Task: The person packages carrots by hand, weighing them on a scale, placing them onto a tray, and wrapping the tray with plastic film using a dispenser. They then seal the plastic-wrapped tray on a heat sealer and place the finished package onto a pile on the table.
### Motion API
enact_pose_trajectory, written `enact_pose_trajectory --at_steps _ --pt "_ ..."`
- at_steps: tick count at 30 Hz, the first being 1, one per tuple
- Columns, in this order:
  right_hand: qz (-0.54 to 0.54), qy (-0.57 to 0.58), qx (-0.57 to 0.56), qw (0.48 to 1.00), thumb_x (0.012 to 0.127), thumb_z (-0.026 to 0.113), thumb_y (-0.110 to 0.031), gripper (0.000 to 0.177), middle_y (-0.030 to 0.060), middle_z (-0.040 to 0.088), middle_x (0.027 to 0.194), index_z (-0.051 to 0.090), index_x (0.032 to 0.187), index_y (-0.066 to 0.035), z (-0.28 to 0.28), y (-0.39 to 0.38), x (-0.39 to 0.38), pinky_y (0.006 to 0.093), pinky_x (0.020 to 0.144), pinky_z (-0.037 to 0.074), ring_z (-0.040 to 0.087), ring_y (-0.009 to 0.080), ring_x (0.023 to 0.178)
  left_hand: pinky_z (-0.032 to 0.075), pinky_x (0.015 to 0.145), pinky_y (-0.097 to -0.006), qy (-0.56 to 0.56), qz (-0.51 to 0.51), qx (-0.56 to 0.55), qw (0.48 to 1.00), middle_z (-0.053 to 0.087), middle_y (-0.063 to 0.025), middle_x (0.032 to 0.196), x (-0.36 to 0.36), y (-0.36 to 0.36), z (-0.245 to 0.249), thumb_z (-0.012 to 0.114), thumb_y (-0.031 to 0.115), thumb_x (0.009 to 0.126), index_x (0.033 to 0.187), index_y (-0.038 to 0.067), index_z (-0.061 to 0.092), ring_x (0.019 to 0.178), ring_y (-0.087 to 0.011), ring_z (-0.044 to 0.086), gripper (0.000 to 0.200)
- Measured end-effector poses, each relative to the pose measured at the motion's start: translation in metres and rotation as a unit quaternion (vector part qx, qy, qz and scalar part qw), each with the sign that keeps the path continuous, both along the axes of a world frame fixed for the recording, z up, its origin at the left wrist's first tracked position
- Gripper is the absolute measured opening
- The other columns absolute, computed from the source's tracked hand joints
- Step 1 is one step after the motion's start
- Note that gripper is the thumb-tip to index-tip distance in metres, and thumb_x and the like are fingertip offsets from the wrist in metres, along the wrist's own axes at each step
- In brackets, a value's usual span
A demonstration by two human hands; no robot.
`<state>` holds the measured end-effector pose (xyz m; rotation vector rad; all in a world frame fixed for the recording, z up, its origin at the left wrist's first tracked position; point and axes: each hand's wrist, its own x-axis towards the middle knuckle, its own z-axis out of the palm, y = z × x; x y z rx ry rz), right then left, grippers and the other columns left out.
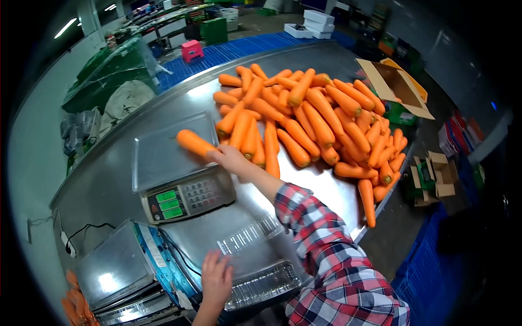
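Note:
My right hand (230, 160) is closed around the lower end of a carrot (193, 142), which it holds over the right part of the scale's metal plate (168, 152). Below the plate are the scale's keypad and lit green displays (169, 205). Right of my hand lies a large pile of carrots (321, 122). My left hand (217, 274) is low in the view with its fingers apart and nothing held, just left of a clear plastic tray (263, 284). Another clear tray (239, 240) sits on the metal table above it.
A wrapping machine (117, 266) with a cable stands at the lower left, with more carrots (78, 304) beyond it. Open cardboard boxes (394, 87) stand past the table's right edge. Blue pallets (217, 58) and a red stool (191, 51) are behind the table.

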<state>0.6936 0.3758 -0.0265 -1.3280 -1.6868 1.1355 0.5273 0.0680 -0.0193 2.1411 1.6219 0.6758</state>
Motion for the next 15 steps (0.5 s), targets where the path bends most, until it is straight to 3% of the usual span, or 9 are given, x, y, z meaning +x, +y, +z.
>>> enact_pose_trajectory --at_steps 3,5,6,10,13,15 --pt "0.208 0.184 -0.146 0.95 0.089 0.054 -0.031 0.031 0.0058 0.058 0.075 0.06 0.096 -0.001 0.003 -0.065 0.059 0.0278 0.064 0.045 0.057 0.0153 0.069 0.034 0.102 -0.0475 0.018 0.033 0.031 0.999 0.041 -0.0215 0.133 0.006 0.009 0.023 0.071 0.007 0.071 0.12 0.005 0.054 0.124 -0.0428 0.037 0.052" --pt "0.273 0.15 -0.174 0.934 0.091 0.054 -0.029 0.027 -0.0007 0.052 0.076 0.057 0.099 -0.003 0.007 -0.105 0.096 0.0227 0.065 0.042 0.051 0.0084 0.068 0.031 0.103 -0.0493 0.023 0.057 0.054 0.997 0.033 -0.0237 0.139 0.015 0.021 0.037 0.072 0.004 0.068 0.126 0.004 0.048 0.127 -0.0447 0.032 0.062" --pt "0.28 0.151 -0.205 0.926 0.091 0.055 -0.032 0.032 0.0 0.055 0.08 0.058 0.106 -0.003 -0.005 -0.12 0.114 0.0232 0.067 0.043 0.052 0.009 0.073 0.028 0.105 -0.0509 0.028 0.046 0.056 0.997 0.022 -0.0247 0.144 0.014 0.026 0.034 0.076 0.006 0.065 0.134 0.004 0.039 0.131 -0.0465 0.025 0.078" --pt "0.267 0.115 -0.306 0.907 0.086 0.063 -0.024 0.039 0.0009 0.059 0.097 0.056 0.117 -0.002 -0.031 -0.164 0.151 0.0235 0.077 0.045 0.053 0.0087 0.085 0.026 0.106 -0.0518 0.061 0.05 -0.013 0.997 0.015 -0.0222 0.148 0.027 0.037 0.01 0.081 0.017 0.063 0.139 0.01 0.033 0.133 -0.0477 0.018 0.09" --pt "0.258 -0.026 -0.171 0.951 0.086 0.064 -0.028 0.04 0.0053 0.062 0.097 0.057 0.115 -0.001 -0.037 -0.177 0.147 0.0269 0.081 0.045 0.056 0.0142 0.088 0.027 0.105 -0.0532 0.1 0.041 -0.109 0.988 0.017 -0.0205 0.148 0.03 0.034 -0.026 0.079 0.02 0.066 0.138 0.012 0.035 0.132 -0.0488 0.018 0.084" --pt "0.218 -0.08 -0.124 0.965 0.085 0.063 -0.031 0.04 0.0111 0.063 0.1 0.059 0.112 -0.001 -0.038 -0.171 0.143 0.0317 0.082 0.046 0.058 0.0216 0.091 0.03 0.104 -0.0493 0.065 0.045 -0.134 0.988 0.029 -0.0203 0.143 0.022 0.036 -0.049 0.078 0.021 0.068 0.132 0.01 0.041 0.13 -0.0468 0.025 0.076"
